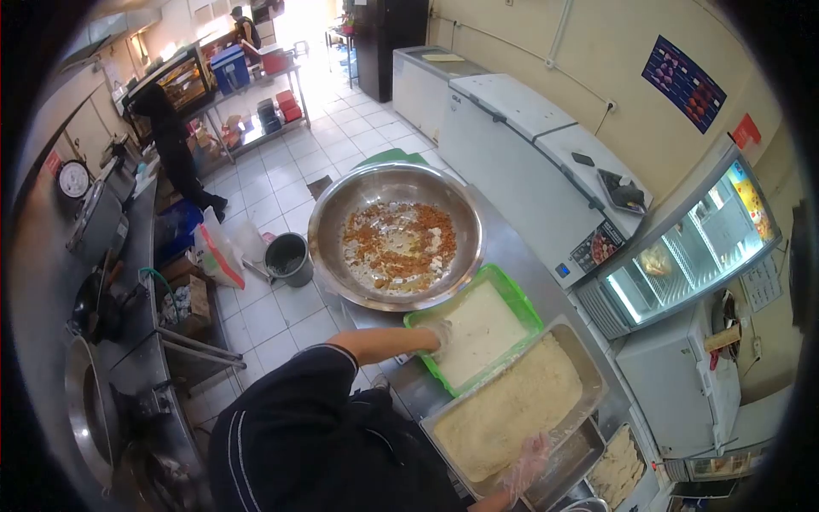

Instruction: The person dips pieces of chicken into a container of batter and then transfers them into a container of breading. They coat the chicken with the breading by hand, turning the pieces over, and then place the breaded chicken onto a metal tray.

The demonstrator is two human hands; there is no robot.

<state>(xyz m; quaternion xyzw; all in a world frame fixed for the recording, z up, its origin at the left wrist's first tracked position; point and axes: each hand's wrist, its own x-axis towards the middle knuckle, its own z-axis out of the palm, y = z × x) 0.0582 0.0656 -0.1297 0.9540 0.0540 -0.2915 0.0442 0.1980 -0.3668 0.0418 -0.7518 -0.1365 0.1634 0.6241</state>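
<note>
My left hand [438, 335], in a clear plastic glove, is at the near left side of a green plastic container [531, 309]. Pale, flour-like material [485, 328] fills the container, and I cannot make out the fingers against it. My right hand [531, 461], also gloved, is at the lower right edge of a rectangular metal pan [597, 384], its fingers stretched out. Yellowish, crumbly powder [512, 410] lies in that pan. Beyond the green container stands a wide metal bowl [328, 256] with orange-brown crumbs and white powder scattered over its bottom.
A grey bucket [290, 260] stands on the tiled floor left of the bowl. White chest freezers [512, 145] and a lit glass-door fridge [691, 247] line the wall. At the left are a counter with pans and a person in dark clothes [175, 145]; another person [246, 30] is farther back.
</note>
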